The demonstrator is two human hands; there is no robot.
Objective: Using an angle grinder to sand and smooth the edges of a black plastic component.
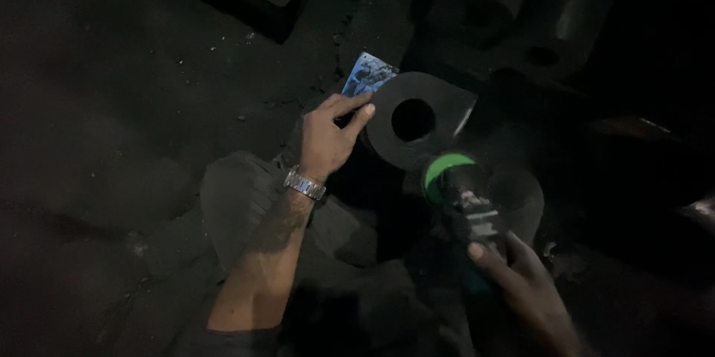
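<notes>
Metal block — dark, round-holed

A single head-worn camera looks steeply down from above the person's own lap, close in, at a dim floor. The left hand sits mid-frame, the right hand at the lower right edge, with a metal block just beyond them.
</notes>
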